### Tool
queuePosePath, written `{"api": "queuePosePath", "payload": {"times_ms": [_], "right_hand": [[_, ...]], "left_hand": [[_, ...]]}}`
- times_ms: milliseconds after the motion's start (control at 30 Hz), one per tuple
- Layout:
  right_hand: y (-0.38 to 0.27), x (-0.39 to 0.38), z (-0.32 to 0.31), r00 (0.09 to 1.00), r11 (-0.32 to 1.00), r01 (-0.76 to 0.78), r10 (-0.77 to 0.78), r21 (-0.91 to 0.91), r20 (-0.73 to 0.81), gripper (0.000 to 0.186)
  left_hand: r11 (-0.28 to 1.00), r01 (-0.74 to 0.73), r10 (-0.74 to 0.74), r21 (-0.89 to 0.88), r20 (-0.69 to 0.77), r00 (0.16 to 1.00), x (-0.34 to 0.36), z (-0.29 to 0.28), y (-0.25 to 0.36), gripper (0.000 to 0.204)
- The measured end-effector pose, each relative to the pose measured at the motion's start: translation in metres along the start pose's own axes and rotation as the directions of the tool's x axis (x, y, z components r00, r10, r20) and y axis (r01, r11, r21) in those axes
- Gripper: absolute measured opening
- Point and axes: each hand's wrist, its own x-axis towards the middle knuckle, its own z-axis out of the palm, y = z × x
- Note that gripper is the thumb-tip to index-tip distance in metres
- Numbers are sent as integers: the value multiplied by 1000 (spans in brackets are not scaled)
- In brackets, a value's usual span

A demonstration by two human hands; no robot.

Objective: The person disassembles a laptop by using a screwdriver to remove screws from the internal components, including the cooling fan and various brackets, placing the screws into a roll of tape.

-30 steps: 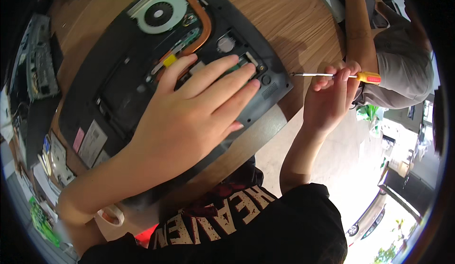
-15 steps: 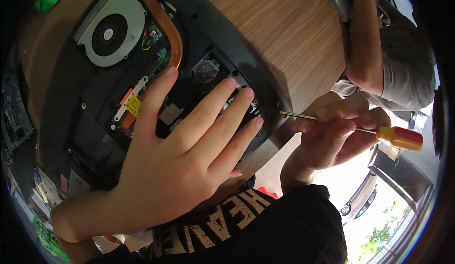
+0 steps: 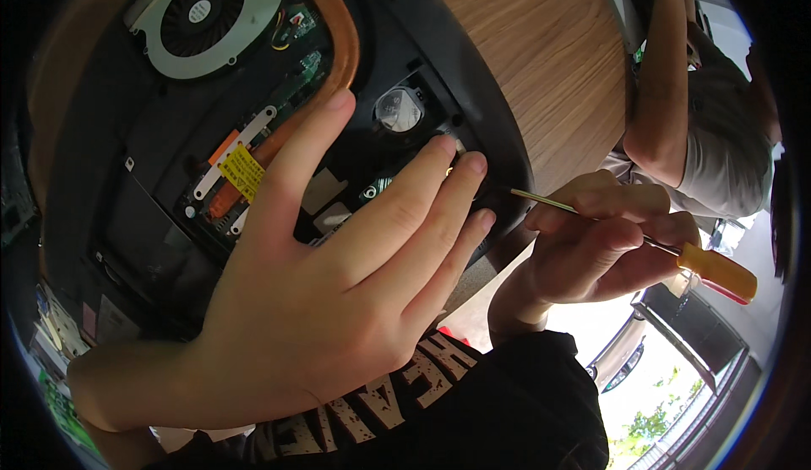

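Observation:
An opened black laptop base [image 3: 160,208] lies on a wooden table, its inside exposed. My left hand [image 3: 329,276] spreads over it, fingers apart, a fingertip near the bend of the copper heat pipe [image 3: 342,39]. The other fingertips rest by the laptop's right edge. In my right hand [image 3: 596,238] is a thin screwdriver [image 3: 718,273] with a yellow and red handle, its shaft between the fingers. The tip points at the laptop's edge near my left fingertips; whether it touches is unclear. A round fan [image 3: 203,14] and a coin cell battery [image 3: 399,109] show.
Bare wood of the table [image 3: 541,56] shows beyond the laptop's right side. Another person's arm [image 3: 661,90] is at the upper right. Blurred parts [image 3: 59,326] lie at the far left. A bright opening with a parked car [image 3: 621,356] is at the lower right.
The laptop and my left hand sit further right in view, the fan also higher. The screwdriver handle has turned, its red side now facing down. My right hand keeps its hold.

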Motion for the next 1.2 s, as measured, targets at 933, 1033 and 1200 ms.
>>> {"api": "queuePosePath", "payload": {"times_ms": [933, 1033, 1200], "right_hand": [[1, -2, 16, 999, 978, 20, -25, -208, -21, 40], [1, -3, 16, 999, 977, 24, -29, -213, -17, 40], [0, -2, 16, 999, 975, 33, -36, -220, -11, 39]], "left_hand": [[999, 39, -38, -11, 70, 997, 0, -6, -1, 52], [996, 82, -76, -33, 151, 986, 3, -12, 0, 50], [995, 88, -81, -43, 137, 987, 5, -14, 0, 35]]}}
